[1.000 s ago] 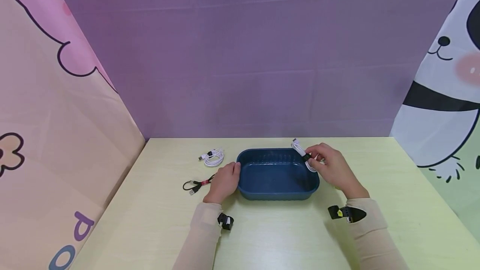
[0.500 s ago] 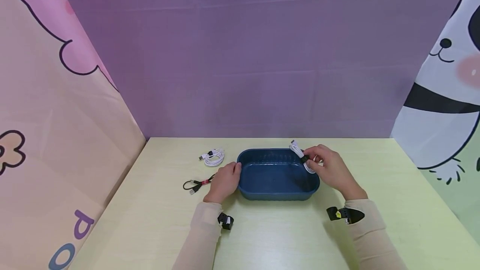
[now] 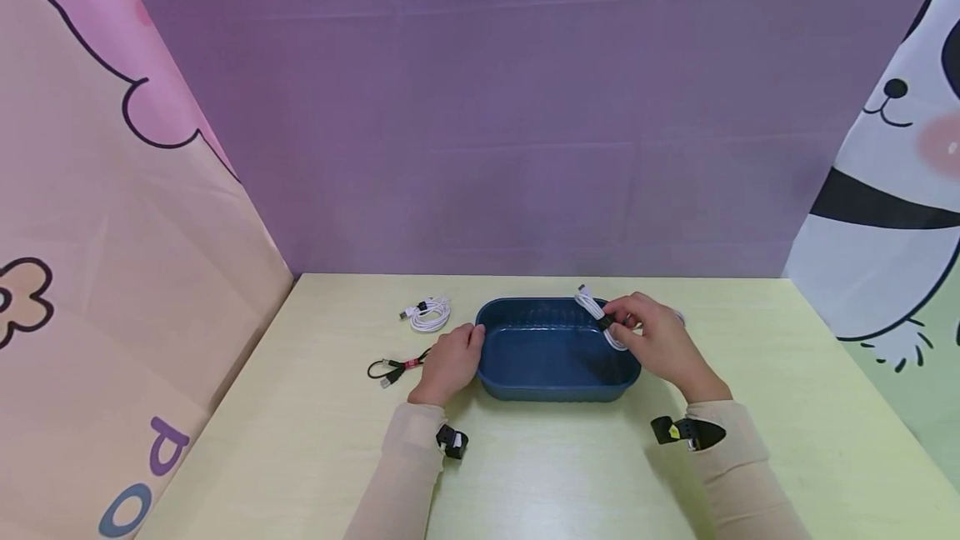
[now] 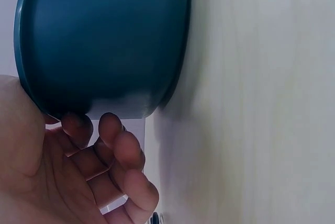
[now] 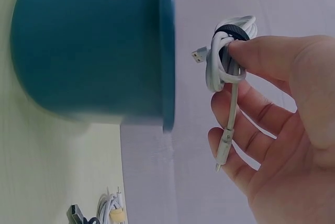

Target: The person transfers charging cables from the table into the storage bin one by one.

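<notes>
A blue rectangular basin (image 3: 558, 394) with rounded corners stands on the table. My left hand (image 3: 448, 363) grips its left end, thumb at the rim and fingers against the outer wall (image 4: 104, 41). My right hand (image 3: 663, 348) pinches a coiled white USB cable (image 3: 592, 307) bound with a black tie, holding it above the basin's right end. In the right wrist view, the cable (image 5: 226, 72) is between thumb and fingers, its USB plug sticking out and its other end hanging down.
Left of the basin lie another coiled white cable (image 3: 429, 315) and a black cable (image 3: 393, 369) with a red tie. More cables (image 5: 109, 208), one with a yellow tie, lie beyond the right hand, mostly hidden in the head view. A purple cloth backdrop (image 3: 465, 107) borders the table.
My right hand has moved slightly left with the white USB cable, further over the basin. The left hand stays at the basin's left end.
</notes>
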The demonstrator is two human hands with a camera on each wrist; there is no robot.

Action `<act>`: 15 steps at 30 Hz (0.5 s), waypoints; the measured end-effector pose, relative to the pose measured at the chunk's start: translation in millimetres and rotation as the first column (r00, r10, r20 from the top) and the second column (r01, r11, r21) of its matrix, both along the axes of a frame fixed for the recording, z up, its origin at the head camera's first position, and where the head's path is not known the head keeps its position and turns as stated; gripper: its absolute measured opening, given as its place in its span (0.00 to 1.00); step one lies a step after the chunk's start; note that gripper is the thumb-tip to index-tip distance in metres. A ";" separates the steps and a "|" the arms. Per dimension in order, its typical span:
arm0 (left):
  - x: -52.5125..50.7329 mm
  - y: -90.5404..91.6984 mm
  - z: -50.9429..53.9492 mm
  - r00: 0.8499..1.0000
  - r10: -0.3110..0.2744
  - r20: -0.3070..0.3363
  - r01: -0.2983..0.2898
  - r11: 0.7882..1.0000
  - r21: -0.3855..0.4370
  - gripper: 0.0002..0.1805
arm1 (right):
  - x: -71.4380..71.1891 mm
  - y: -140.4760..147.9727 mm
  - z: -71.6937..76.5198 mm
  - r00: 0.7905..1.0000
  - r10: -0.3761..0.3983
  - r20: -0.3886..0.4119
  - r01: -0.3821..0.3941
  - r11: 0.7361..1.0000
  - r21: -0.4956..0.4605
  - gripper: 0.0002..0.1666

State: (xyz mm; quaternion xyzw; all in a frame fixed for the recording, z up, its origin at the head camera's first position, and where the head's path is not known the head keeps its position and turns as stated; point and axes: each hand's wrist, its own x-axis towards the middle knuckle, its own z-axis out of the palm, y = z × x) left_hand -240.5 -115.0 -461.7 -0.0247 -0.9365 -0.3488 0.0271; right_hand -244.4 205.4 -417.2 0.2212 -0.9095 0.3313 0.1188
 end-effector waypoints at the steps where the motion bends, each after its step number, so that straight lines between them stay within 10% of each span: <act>1: 0.0 -0.1 0.1 1.000 0.000 0.001 0.000 1.000 -0.001 0.22 | 0.1 -0.6 0.0 1.000 0.003 0.002 -0.003 1.000 -0.001 0.14; 15: -1.6 -1.6 -2.3 0.999 -0.007 -0.033 0.006 1.000 -0.024 0.21 | 0.3 -7.8 -2.0 1.000 0.022 -0.012 -0.022 1.000 0.014 0.12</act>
